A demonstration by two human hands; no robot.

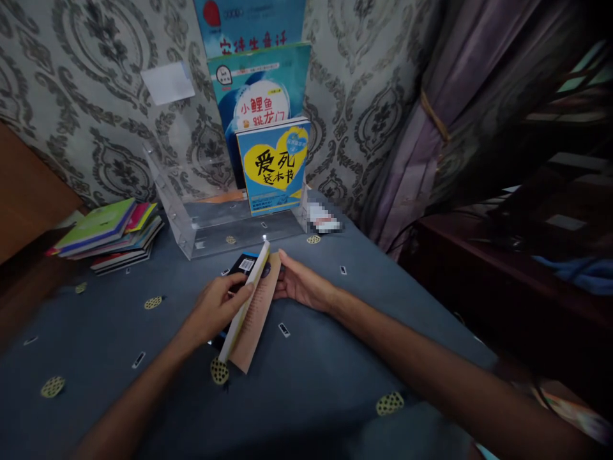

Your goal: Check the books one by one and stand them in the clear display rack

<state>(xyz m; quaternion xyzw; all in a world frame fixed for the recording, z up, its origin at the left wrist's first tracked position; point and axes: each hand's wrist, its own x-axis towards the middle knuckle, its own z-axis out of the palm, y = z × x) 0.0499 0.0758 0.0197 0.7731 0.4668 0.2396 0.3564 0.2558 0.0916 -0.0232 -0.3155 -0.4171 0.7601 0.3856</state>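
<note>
Left hand: The left hand (218, 310) was curled closed around a paperback book (251, 306), fingers wrapped over the edge of its page block near the dark cover with a barcode.
Right hand: The right hand (301, 284) gripped the same book from the other side, thumb on top and fingers tucked behind the tan outer leaf, where they could not be seen in full.
Book: It stood partly open and tilted on its edge between the two hands, low over the middle of the table (311, 383), its lower corner close to the blue cloth.
Table: Blue cloth covered it, dotted with small yellow patches and tiny white tags.
Display stand: A clear acrylic stand (211, 223) sat just beyond the hands against the patterned wallpaper (96, 76), with a white label (167, 82) on its upper left.
Books on show: Three stood stepped on the stand's right side: a blue one with a yellow heart (274, 167) in front, a teal one (261, 89) behind it, another blue one (249, 25) at the top.
Stack: A pile of colourful thin books (112, 233) lay at the table's left end, well apart from the hands.
Right side: A purple curtain (431, 128) hung tied back.
</note>
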